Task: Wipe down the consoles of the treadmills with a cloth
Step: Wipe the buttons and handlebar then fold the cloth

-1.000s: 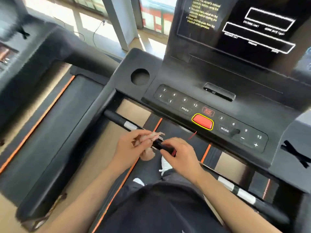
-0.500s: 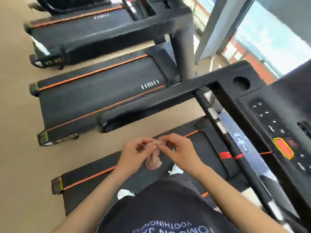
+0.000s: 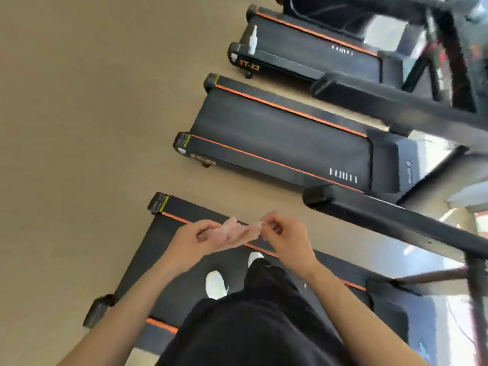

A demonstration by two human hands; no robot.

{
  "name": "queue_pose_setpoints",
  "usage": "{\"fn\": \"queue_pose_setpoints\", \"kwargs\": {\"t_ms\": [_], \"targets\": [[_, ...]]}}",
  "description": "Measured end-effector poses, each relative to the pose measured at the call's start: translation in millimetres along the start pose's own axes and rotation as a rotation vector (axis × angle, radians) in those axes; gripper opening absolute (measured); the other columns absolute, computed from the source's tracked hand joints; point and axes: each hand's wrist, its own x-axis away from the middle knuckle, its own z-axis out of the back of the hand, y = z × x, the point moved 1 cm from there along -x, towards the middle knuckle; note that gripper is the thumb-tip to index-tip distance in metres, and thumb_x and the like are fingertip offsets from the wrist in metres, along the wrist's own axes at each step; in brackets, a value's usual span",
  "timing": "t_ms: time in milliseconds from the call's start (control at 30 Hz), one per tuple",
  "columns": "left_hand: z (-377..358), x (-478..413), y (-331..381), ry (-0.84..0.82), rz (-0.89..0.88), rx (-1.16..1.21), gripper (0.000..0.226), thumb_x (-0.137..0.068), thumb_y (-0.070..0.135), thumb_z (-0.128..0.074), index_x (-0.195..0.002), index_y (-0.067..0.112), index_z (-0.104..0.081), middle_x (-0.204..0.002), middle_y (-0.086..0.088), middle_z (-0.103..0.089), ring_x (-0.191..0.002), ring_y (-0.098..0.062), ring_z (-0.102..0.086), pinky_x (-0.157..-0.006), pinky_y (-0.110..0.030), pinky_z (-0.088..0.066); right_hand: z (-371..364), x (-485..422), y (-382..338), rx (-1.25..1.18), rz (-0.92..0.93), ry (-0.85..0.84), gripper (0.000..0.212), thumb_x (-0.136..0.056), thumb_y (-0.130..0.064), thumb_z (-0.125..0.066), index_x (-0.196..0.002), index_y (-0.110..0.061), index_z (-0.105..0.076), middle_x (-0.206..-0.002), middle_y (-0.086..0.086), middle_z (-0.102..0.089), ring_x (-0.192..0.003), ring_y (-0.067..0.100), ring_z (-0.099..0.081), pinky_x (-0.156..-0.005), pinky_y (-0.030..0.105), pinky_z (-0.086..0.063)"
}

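Note:
A small pale pink cloth (image 3: pixel 239 232) is stretched between both my hands at waist height. My left hand (image 3: pixel 192 243) grips its left end and my right hand (image 3: pixel 287 240) pinches its right end. I stand on the black belt of a treadmill (image 3: pixel 148 260) with orange side stripes, white shoes below the hands. No console is in view; only the black handrail (image 3: pixel 396 220) of this treadmill runs to the right.
Two more treadmills lie beyond, the nearer one (image 3: pixel 277 143) and a farther one (image 3: pixel 311 51) with a white spray bottle (image 3: pixel 252 39) standing on its rear end. Tan floor (image 3: pixel 79 128) spreads to the left. Bright windows are at the right edge.
The view has swung left and away from the console, which has left the frame. My hands stayed together in front of me and pulled the cloth out wider between them.

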Motion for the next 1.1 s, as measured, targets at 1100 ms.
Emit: {"fn": "queue_pose_setpoints", "kwargs": {"t_ms": [1100], "targets": [[396,-19,-157,0.829,0.330,0.295,0.018,-0.088,0.040,-0.076,-0.078,0.025,-0.073,-0.063,0.010,-0.060,-0.059,-0.007,-0.047,-0.059,-0.025,-0.040,-398,-321,-321,0.151,0.356,-0.903,0.013,-0.091,-0.007,-0.069,-0.086,-0.017,-0.075,-0.064,-0.019,-0.063,-0.063,-0.004,-0.053,-0.065,0.012,-0.040]]}}
